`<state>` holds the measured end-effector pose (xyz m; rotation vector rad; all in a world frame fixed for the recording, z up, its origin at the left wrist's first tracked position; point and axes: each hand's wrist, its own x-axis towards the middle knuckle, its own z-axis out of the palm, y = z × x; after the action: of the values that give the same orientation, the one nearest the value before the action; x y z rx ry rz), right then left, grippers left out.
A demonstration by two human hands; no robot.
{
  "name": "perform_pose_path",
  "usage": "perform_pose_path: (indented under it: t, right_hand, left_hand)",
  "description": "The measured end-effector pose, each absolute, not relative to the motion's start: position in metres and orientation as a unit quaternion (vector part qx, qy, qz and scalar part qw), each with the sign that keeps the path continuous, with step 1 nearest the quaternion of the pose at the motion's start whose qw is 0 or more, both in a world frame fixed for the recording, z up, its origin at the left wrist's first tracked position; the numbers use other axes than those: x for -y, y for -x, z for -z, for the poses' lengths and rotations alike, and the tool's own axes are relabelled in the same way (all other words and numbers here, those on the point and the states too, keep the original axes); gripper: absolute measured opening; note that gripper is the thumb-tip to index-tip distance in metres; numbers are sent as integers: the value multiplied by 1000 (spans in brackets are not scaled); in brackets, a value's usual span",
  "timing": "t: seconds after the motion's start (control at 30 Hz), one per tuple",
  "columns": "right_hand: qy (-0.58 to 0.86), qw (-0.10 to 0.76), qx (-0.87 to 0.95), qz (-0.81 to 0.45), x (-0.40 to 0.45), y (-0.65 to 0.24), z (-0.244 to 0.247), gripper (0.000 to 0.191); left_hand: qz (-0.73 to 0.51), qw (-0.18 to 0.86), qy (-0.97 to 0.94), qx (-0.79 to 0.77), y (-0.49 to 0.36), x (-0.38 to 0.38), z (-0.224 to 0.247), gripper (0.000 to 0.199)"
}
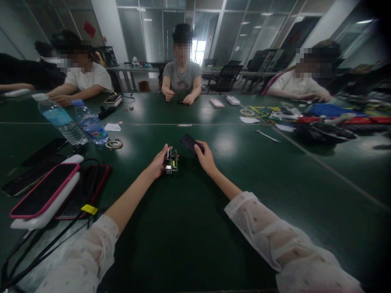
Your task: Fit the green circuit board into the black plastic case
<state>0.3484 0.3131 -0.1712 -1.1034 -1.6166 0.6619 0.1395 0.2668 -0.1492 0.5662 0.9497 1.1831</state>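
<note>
Right hand [206,157] grasps the black slab [187,142] by one end; left hand [159,163] grasps the board [173,163] along one side, likely so most of both stays uncovered. They are held apart above the bench [195,236], the slab at one o'clock from the board. Judged from the hands, cables [265,110] at two o'clock and bottles [93,125] near ten seem set outward for working room; between eight and nine, the pink phone [45,191] rests on a white block [58,207], probably saving space. Counted, largest first: two bottles, four apparent phones, one slab, one board, one wrench [268,136] between two and three.
</note>
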Motion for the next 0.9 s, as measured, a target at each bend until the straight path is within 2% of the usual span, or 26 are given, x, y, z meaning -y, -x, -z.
perform_pose_path:
  t: [0.17,0.33,0.53,0.9]
  right_hand:
    - [463,516,671,-263,-314,-348,171,47]
    - [465,514,670,-264,-314,-347,170,48]
    - [470,510,672,-259,-313,-347,170,47]
    - [470,507,671,-267,-313,-347,171,48]
  left_hand:
    - [-523,666,-280,-452,-144,-264,145,61]
    - [-520,647,-345,-439,-148,-258,143,46]
    - [-527,659,-330,-422,-149,-257,142,35]
    - [-533,687,-321,-376,-143,-261,148,37]
